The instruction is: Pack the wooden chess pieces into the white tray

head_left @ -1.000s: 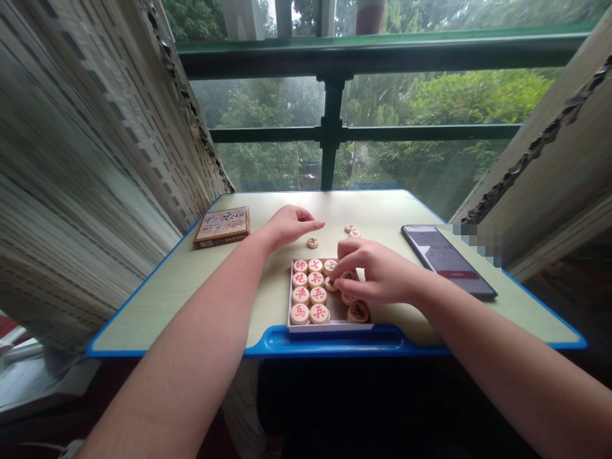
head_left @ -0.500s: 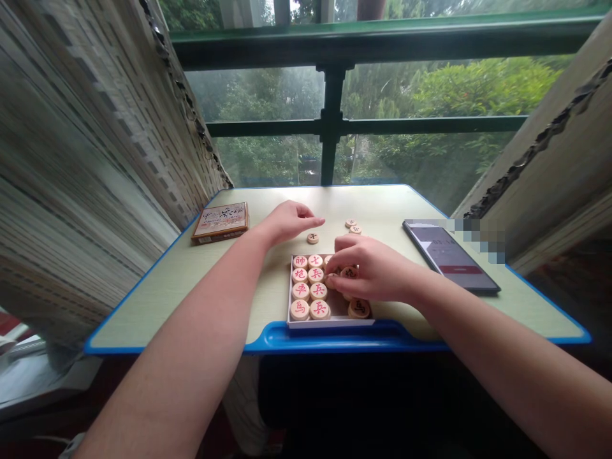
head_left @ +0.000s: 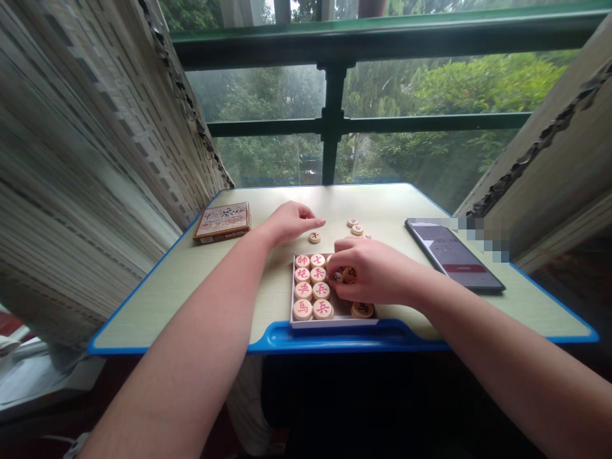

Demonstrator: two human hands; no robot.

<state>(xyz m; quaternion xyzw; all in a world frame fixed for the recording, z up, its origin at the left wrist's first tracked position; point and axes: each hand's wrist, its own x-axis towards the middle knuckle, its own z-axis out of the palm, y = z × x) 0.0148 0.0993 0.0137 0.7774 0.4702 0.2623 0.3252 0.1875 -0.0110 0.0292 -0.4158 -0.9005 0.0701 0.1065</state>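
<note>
My right hand [head_left: 366, 271] is over a shallow white box [head_left: 335, 322] of round wooden Chinese chess pieces. Its thumb and fingers are closed around a black-marked piece [head_left: 336, 278] in the box's third column. Red-marked pieces [head_left: 318, 275] fill the two left columns. A black-marked horse piece [head_left: 362, 309] lies in the front right corner; my hand hides part of the right side. My left hand [head_left: 291, 220] hovers or rests beyond the box, fingers stretched out and holding nothing. A loose piece [head_left: 314, 237] lies just below its fingertips.
Several loose pieces [head_left: 357, 230] lie beyond my right hand. A brown printed box [head_left: 222, 222] sits at the table's left. On the right lies a phone [head_left: 454, 255]. The pale table [head_left: 191, 299] has a blue rim, with curtains at both sides and a window behind.
The piece at my right fingertips has shifted slightly right, and its marked face now shows more clearly. My left hand has stayed in place. The view has moved a little.
</note>
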